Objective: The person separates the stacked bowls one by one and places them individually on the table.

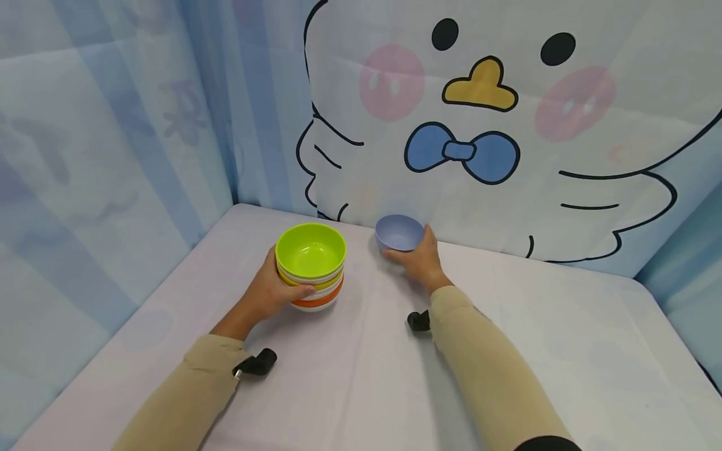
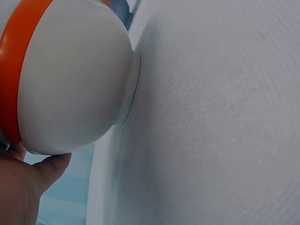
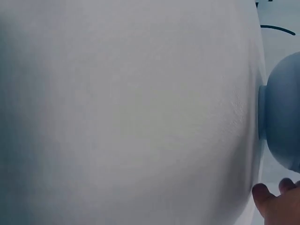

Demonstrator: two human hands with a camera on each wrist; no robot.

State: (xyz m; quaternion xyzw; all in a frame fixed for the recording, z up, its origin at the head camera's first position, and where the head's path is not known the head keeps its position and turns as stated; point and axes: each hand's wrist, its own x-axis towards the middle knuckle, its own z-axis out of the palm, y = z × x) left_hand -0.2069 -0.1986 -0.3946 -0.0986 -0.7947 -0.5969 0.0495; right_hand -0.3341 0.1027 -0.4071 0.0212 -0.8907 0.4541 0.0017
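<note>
Both hands are on bowls: the left hand (image 1: 267, 291), left of centre in the head view, curls round a stack of round, glossy, plastic-looking bowls (image 1: 311, 266), lime green on top with yellow and orange bands among white sides below, its thumb across the near side. At the centre of that frame, the right hand (image 1: 420, 258) spans a single round violet-blue bowl (image 1: 399, 230), thumb at the near left and fingers at the right side.

Tilting is probably the chief risk for the stack: a one-sided hold could let the upper bowls slide, or let the lowest drop if the grip sits too high. The violet-blue bowl might slip, if the spread grip is loose, or knock the white printed cloth backdrop (image 1: 479, 207) close behind it.

As for position, the stack lies right of the left hand, at or just above the white cloth-covered table (image 1: 361, 388); contact is hard to judge. The violet-blue bowl lies up and left of the right hand, apart from the stack, near the table's far edge
</note>
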